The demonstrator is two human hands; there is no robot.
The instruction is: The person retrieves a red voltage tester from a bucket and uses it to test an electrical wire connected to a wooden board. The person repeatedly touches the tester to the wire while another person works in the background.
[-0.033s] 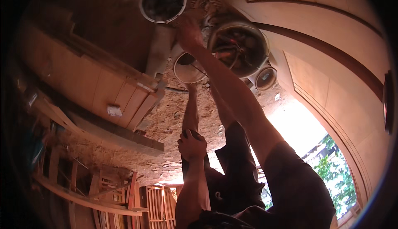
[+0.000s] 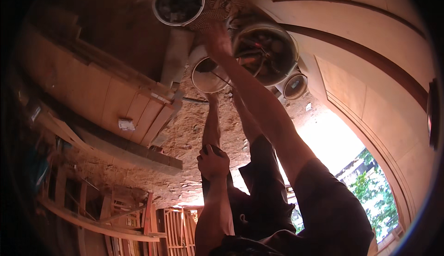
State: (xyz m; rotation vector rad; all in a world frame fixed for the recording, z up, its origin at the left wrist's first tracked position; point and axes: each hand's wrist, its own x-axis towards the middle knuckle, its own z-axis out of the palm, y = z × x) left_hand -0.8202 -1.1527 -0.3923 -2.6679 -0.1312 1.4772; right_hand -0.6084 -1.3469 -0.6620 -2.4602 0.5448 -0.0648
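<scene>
My right hand reaches to the far middle, at the near edge of a striped cloth. Its fingers are dim and smeared, so whether they grip the cloth is unclear. Below that hand stands a small white bucket with a wire handle. A large bucket just right of the hand holds tools and cords, hard to tell apart. Left of the cloth, another white-rimmed bucket contains dark pieces. My left hand is curled over my left knee.
Stacked boards and a long beam lie to the left. A small round container sits beside the large bucket. Pale wooden panels line the right side. Rough debris covers the floor; wooden frames stand at lower left.
My right hand has shifted slightly right, and more of the striped cloth shows. My left hand stays on the knee. The view has moved a little.
</scene>
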